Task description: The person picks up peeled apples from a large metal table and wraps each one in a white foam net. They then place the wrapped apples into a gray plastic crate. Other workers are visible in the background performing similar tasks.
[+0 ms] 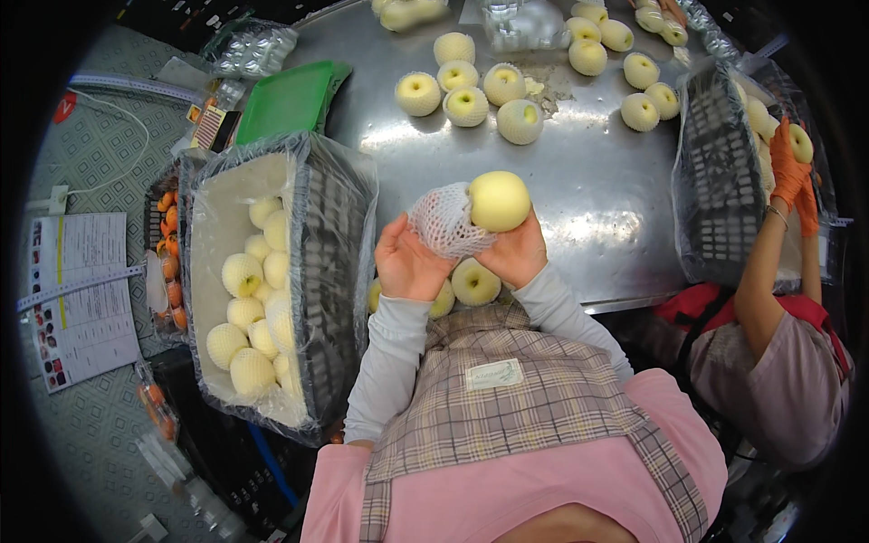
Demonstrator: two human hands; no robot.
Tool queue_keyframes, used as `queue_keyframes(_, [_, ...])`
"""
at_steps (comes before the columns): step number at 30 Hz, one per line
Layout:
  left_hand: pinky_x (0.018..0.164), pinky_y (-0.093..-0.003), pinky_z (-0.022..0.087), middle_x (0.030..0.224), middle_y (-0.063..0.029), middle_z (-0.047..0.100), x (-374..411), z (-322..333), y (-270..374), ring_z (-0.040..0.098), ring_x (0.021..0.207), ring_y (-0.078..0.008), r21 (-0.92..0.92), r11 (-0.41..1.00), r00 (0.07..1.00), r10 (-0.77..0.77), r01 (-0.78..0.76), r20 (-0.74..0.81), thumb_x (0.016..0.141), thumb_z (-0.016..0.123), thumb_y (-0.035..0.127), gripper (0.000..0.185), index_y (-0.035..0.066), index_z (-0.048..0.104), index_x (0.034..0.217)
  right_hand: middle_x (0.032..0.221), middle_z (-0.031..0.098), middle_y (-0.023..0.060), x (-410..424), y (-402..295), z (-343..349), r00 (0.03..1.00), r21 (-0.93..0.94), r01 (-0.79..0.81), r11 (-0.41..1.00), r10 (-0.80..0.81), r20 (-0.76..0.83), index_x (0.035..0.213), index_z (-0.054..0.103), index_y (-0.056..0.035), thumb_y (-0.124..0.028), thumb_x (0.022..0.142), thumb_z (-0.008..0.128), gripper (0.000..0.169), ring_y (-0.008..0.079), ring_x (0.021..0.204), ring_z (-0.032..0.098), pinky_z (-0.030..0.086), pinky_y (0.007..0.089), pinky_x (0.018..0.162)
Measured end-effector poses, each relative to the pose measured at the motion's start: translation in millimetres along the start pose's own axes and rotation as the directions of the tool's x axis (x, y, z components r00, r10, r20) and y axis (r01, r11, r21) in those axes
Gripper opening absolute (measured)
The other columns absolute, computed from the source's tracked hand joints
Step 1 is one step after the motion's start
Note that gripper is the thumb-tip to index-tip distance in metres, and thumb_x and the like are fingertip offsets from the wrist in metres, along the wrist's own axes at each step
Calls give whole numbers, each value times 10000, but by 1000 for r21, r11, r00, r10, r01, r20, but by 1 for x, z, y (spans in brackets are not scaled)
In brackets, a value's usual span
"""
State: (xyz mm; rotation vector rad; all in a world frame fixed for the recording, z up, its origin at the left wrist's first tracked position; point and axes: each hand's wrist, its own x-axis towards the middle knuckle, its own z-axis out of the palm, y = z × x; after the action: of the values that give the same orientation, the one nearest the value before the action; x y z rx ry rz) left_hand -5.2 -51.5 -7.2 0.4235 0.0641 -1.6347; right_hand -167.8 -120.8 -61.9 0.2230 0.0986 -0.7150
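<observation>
Above the near edge of the metal table [597, 203], my two hands are raised side by side. My left hand [412, 266] holds a white foam net sleeve [445, 218]. A bare yellow apple [500, 201] rests in my right hand [519, 254], right up against the sleeve's mouth. My right fingers also reach under the sleeve, partly hidden by it. Below my hands, netted apples [476, 282] sit at the table edge near my apron. Farther up the table stands a cluster of netted apples [466, 106].
At left, a plastic-lined black crate [333, 271] holds several netted apples. Behind it leans a green tray [285, 102]. Clear plastic packs [523, 24] lie at the far side. On the right, a co-worker's orange-gloved hand [787, 166] holds a netted apple over another lined crate [719, 170].
</observation>
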Motion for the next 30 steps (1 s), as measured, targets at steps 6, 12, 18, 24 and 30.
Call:
queue_keyframes(6, [1037, -421, 465, 1329, -149, 599, -1, -1, 9, 587, 1221, -261, 505, 862, 996, 73, -37, -52, 978, 534, 202, 471, -20, 493, 1391, 1346, 578, 97, 1, -19, 9, 991, -522, -91, 848, 28, -127, 1351, 544, -81, -342, 971, 597, 464, 242, 1249, 547, 446, 448, 1055])
queue_keyframes(12, [867, -313, 521, 1139, -65, 622, -15, 22, 17, 610, 1095, -156, 974, 148, 985, -29, 170, -167, 866, 780, 188, 645, 35, 498, 1426, 1297, 594, 101, 8, -29, 21, 981, -974, -26, 224, -181, -67, 1334, 562, -49, -265, 869, 739, 542, 221, 1195, 575, 481, 361, 996])
queue_keyframes(18, [974, -317, 484, 1337, -128, 528, 17, -5, 10, 555, 1189, -188, 987, 136, 995, 66, -80, 71, 751, 880, 347, 938, 11, 386, 1473, 1280, 576, 138, 7, -19, 45, 981, -931, 70, -357, -143, 128, 1372, 544, -64, -250, 753, 822, 704, 272, 1169, 578, 471, 375, 1012])
queue_keyframes(24, [1010, -368, 494, 1337, -126, 536, 14, -28, 0, 562, 1225, -233, 777, 629, 999, 42, -4, -29, 862, 791, 276, 757, 36, 394, 1460, 1376, 492, 133, 1, -31, 51, 991, -964, 113, -242, -48, 128, 1443, 479, -96, -249, 745, 819, 791, 294, 1236, 534, 495, 371, 986])
queue_keyframes(30, [1061, -465, 478, 1356, -130, 543, 7, -36, 5, 539, 1280, -280, 533, 845, 996, 77, -40, -48, 962, 658, 326, 618, 58, 401, 1457, 1155, 605, 67, -6, -25, 48, 985, -998, 38, -44, -166, 45, 1255, 596, -52, -203, 799, 773, 511, 191, 1058, 595, 529, 322, 866])
